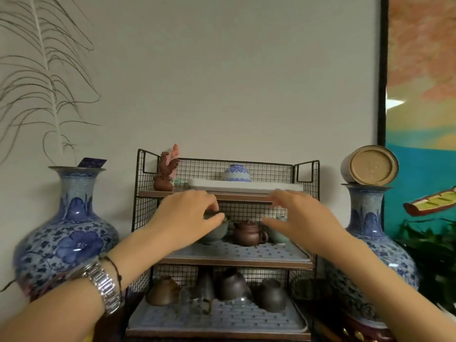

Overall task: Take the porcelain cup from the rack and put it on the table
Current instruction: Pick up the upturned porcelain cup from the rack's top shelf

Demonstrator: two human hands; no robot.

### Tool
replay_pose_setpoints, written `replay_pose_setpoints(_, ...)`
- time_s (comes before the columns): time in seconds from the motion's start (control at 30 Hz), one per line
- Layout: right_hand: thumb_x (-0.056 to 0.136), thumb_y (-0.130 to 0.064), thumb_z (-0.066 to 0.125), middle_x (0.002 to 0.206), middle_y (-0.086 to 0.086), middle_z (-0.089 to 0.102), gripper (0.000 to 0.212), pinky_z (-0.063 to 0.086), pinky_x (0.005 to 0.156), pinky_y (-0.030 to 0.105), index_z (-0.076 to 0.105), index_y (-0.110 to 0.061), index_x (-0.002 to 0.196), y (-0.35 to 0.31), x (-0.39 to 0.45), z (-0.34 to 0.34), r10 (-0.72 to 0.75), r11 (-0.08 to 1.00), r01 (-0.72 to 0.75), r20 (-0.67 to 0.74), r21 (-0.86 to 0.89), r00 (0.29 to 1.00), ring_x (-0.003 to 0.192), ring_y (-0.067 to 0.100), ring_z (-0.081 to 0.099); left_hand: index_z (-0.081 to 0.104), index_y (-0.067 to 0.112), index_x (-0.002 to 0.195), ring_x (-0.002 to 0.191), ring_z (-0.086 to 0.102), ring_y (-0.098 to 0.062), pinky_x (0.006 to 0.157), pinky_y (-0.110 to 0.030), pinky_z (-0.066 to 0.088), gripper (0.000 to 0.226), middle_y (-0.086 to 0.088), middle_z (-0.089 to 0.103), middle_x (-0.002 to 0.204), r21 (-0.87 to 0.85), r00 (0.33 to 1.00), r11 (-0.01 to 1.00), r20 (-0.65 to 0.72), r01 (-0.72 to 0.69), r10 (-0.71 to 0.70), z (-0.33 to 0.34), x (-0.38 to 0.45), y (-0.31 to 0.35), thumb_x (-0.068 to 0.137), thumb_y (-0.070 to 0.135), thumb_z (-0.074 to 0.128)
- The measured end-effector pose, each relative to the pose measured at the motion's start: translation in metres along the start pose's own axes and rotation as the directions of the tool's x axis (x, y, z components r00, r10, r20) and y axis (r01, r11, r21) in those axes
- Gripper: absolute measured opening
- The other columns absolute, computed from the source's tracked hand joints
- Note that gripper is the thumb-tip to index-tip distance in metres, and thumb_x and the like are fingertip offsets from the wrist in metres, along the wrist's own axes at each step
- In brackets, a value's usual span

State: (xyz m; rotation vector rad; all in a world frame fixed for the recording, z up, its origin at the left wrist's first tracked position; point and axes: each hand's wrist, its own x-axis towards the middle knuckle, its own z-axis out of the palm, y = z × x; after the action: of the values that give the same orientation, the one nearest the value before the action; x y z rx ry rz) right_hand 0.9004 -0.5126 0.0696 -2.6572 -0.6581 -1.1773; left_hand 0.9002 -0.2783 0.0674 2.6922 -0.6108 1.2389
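Observation:
A black wire rack holds three shelves. On the middle shelf a pale green porcelain cup stands at the left. My left hand is over it, thumb and fingers pinching its dark top edge. A second pale green cup stands at the right of that shelf, half hidden behind my right hand. That hand is spread and holds nothing. A brown clay teapot sits between the two cups. On the top shelf a blue-and-white cup rests upside down on a white tray.
Large blue-and-white vases stand at the left and right of the rack, the right one topped by a tilted round jar. A red-brown rooster figure stands at the top left. Several dark cups fill the bottom shelf.

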Motion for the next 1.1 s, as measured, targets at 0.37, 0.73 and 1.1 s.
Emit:
replay_pose_setpoints(0.37,0.082,-0.042,0.070,0.125,0.005,0.061,0.057,0.047,0.088,0.031,0.049,-0.022,0.131,0.025,0.100,0.016,0.026,0.945,0.003,-0.084,0.326,0.996,0.108,0.017,0.057,0.043,0.033,0.129,0.117,0.042,-0.009,0.095,-0.033,0.036,0.048,0.010,0.051,0.130,0.007,0.997,1.000,-0.079,0.009,-0.008,0.029,0.050,-0.018,0.086,0.053,0.047)
replay_pose_setpoints(0.73,0.081,-0.043,0.072,0.134,0.011,0.055,0.065,0.041,0.083,0.030,0.042,-0.025,0.136,0.040,0.158,0.060,0.040,0.913,-0.070,0.083,0.402,0.996,0.101,0.013,0.048,0.045,0.032,0.129,0.117,0.040,-0.004,0.097,-0.026,0.030,0.057,0.014,0.050,0.127,-0.029,0.997,0.999,-0.063,-0.044,0.042,0.054,0.058,-0.043,0.084,0.065,0.031)
replay_pose_setpoints(1.1,0.070,-0.055,0.075,0.108,-0.003,0.057,0.068,0.044,0.074,0.026,0.051,-0.027,0.126,0.044,0.172,0.076,0.064,0.883,-0.155,0.214,0.443,0.975,0.089,0.011,0.058,0.048,0.032,0.125,0.109,0.040,-0.005,0.092,-0.027,0.032,0.060,0.017,0.049,0.118,-0.028,0.997,0.997,-0.044,-0.069,0.068,0.053,0.063,-0.049,0.081,0.068,0.029)
